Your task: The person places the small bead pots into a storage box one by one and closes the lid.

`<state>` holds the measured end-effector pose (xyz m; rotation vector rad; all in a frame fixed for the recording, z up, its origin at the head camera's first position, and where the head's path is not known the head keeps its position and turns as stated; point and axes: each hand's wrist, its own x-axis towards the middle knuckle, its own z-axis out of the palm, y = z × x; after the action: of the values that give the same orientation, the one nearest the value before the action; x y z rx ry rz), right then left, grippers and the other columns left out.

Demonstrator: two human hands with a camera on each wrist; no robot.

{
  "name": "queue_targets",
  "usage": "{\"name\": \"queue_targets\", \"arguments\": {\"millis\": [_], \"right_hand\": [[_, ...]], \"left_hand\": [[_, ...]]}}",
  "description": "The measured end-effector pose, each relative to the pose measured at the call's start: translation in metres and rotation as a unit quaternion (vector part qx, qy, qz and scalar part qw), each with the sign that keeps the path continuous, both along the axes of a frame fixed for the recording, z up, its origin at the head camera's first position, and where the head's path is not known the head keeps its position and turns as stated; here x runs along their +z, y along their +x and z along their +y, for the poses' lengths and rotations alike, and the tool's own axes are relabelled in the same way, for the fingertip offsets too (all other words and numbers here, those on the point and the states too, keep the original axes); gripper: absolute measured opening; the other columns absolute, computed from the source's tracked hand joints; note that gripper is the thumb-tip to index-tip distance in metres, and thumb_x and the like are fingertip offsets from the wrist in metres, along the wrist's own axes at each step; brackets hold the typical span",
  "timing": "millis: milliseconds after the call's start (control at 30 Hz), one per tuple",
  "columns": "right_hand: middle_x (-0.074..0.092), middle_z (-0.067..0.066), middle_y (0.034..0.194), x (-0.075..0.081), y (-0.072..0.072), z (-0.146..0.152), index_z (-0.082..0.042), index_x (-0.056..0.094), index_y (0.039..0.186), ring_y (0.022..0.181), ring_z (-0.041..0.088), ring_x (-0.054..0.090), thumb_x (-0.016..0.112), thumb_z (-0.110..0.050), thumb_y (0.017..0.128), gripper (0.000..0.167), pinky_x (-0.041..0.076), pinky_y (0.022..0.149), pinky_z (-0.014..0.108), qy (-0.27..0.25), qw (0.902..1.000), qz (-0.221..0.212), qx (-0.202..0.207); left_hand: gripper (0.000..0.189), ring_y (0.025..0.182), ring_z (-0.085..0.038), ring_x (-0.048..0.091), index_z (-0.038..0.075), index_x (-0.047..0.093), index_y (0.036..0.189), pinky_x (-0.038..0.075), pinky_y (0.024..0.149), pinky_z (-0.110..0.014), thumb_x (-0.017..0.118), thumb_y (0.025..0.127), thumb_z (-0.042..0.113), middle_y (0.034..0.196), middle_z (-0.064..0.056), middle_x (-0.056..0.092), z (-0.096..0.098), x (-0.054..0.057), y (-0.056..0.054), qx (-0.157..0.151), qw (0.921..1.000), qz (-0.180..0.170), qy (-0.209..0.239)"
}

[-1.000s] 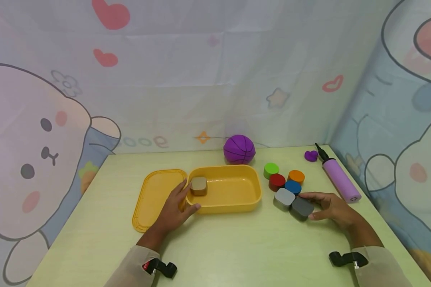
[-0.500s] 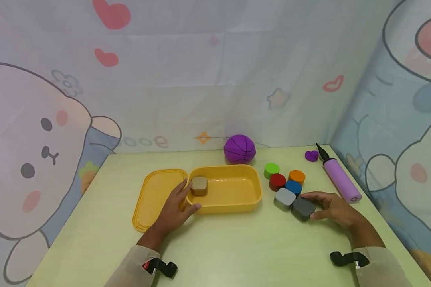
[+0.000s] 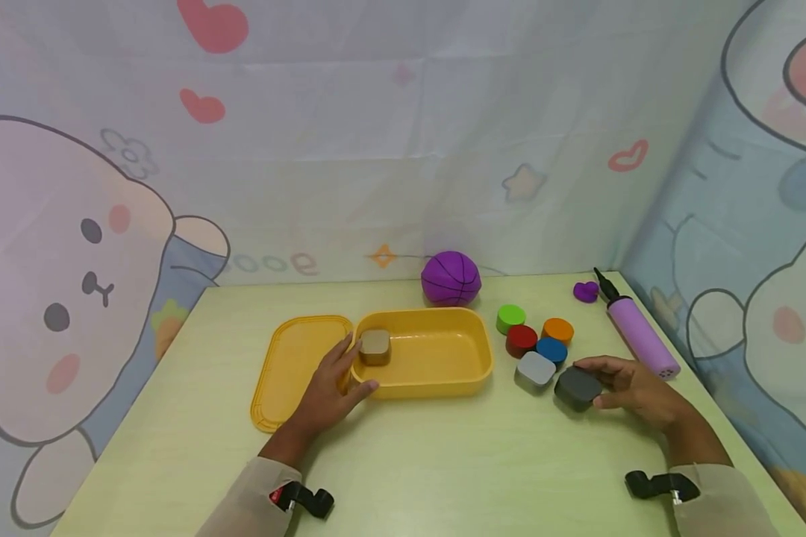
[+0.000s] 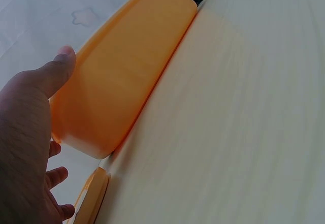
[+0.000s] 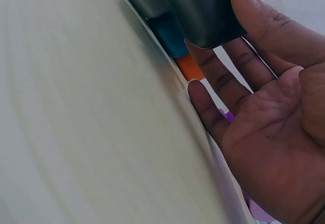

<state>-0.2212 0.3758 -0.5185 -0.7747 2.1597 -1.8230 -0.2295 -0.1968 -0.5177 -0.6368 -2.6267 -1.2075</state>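
My right hand point(image 3: 634, 391) pinches a dark grey rounded-square block point(image 3: 578, 388) between thumb and fingers. In the right wrist view the dark block point(image 5: 205, 10) is raised off the table at the fingertips. My left hand point(image 3: 329, 391) rests at the near left corner of a yellow rectangular box point(image 3: 436, 390). Its thumb touches the front wall and its loosely extended fingers lie along the left end; in the left wrist view several fingertips stand free beyond the box point(image 4: 122, 66). Inside the box, at its left end, sits a tan block point(image 3: 375, 346). A light grey block point(image 3: 535, 370) stands left of the dark one.
Blue point(image 3: 552, 350), red point(image 3: 522, 340), orange point(image 3: 558, 330) and green point(image 3: 511, 318) round pieces cluster right of the box. A yellow lid point(image 3: 289, 365) lies left of it. Behind are a purple ball point(image 3: 451, 279), a purple heart-shaped piece point(image 3: 586, 291) and a purple hand pump point(image 3: 641, 335).
My right hand has moved the dark grey block right and slightly up, away from the light grey block. The left hand stays at the box corner.
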Motion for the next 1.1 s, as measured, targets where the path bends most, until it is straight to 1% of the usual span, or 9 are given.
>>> {"name": "queue_targets", "arguments": {"millis": [300,367,467,533,600,633,800,967,1100], "right_hand": [[0.073,-0.01,0.141,0.005,0.002,-0.001,0.003,0.061,0.149,0.121,0.006,0.073,0.061,0.023,0.096,0.057,0.061,0.099,0.021,-0.064,0.9976,-0.01,0.022],[0.073,-0.01,0.141,0.008,0.003,-0.004,0.002,0.062,0.149,0.12,0.007,0.073,0.06,0.023,0.096,0.057,0.061,0.098,0.022,-0.069,0.9975,-0.006,0.013],[0.074,-0.01,0.139,0.011,0.002,-0.009,0.004,0.063,0.147,0.12,0.007,0.073,0.061,0.024,0.095,0.056,0.061,0.096,0.021,-0.071,0.9974,0.01,-0.01],[0.074,-0.009,0.138,0.014,0.0,-0.014,0.005,0.063,0.145,0.12,0.008,0.073,0.061,0.025,0.094,0.055,0.062,0.096,0.022,-0.079,0.9965,0.022,-0.021],[0.074,-0.007,0.138,0.017,-0.003,-0.019,0.007,0.062,0.145,0.12,0.009,0.073,0.062,0.026,0.093,0.055,0.062,0.096,0.023,-0.091,0.9952,0.03,-0.022],[0.074,-0.007,0.138,0.018,-0.004,-0.021,0.007,0.062,0.145,0.12,0.009,0.073,0.062,0.026,0.093,0.055,0.063,0.096,0.023,-0.098,0.9945,0.031,-0.022],[0.075,-0.007,0.136,0.025,-0.011,-0.033,0.002,0.067,0.142,0.119,0.009,0.074,0.062,0.028,0.092,0.057,0.064,0.092,0.024,-0.11,0.9931,0.026,-0.032],[0.076,-0.01,0.135,0.035,-0.017,-0.048,0.008,0.066,0.141,0.119,0.007,0.075,0.067,0.025,0.091,0.053,0.064,0.093,0.023,-0.087,0.994,0.035,-0.056],[0.077,-0.009,0.134,0.044,-0.023,-0.064,0.011,0.064,0.141,0.118,0.008,0.075,0.073,0.02,0.09,0.052,0.065,0.091,0.023,-0.079,0.9941,0.04,-0.062]], "left_hand": [[0.082,0.164,-0.053,0.029,0.003,0.044,0.166,0.029,0.127,-0.076,0.08,0.1,0.037,0.179,-0.021,0.031,0.001,0.0,0.0,-0.001,1.0,0.001,0.004],[0.083,0.162,-0.055,0.031,0.003,0.046,0.165,0.03,0.125,-0.078,0.08,0.1,0.041,0.178,-0.022,0.033,0.002,-0.001,0.0,-0.004,0.9999,0.013,0.011],[0.083,0.16,-0.054,0.035,0.005,0.047,0.165,0.034,0.124,-0.076,0.077,0.101,0.049,0.177,-0.021,0.036,0.001,-0.008,-0.002,-0.003,0.9991,0.042,0.009],[0.084,0.159,-0.055,0.036,0.006,0.047,0.165,0.035,0.124,-0.076,0.077,0.101,0.05,0.176,-0.021,0.037,0.001,-0.009,-0.002,0.001,0.9989,0.046,0.009],[0.084,0.16,-0.054,0.035,0.005,0.047,0.166,0.034,0.125,-0.076,0.077,0.101,0.049,0.177,-0.021,0.036,0.0,-0.009,-0.002,0.003,0.9992,0.039,0.008],[0.085,0.16,-0.056,0.034,0.005,0.047,0.165,0.033,0.124,-0.078,0.079,0.099,0.047,0.177,-0.021,0.036,0.001,-0.005,-0.001,0.004,0.9996,0.026,0.011],[0.082,0.164,-0.053,0.028,0.004,0.044,0.166,0.029,0.128,-0.076,0.08,0.1,0.036,0.179,-0.021,0.031,0.001,0.001,0.0,0.006,0.9999,-0.01,0.003],[0.082,0.165,-0.051,0.027,0.005,0.043,0.167,0.028,0.129,-0.075,0.08,0.1,0.034,0.18,-0.019,0.03,0.001,0.001,0.001,0.011,0.9997,-0.018,-0.007],[0.083,0.165,-0.051,0.027,0.005,0.043,0.167,0.028,0.129,-0.075,0.08,0.099,0.035,0.18,-0.019,0.03,0.0,0.001,0.0,0.008,0.9998,-0.014,-0.006]]}}
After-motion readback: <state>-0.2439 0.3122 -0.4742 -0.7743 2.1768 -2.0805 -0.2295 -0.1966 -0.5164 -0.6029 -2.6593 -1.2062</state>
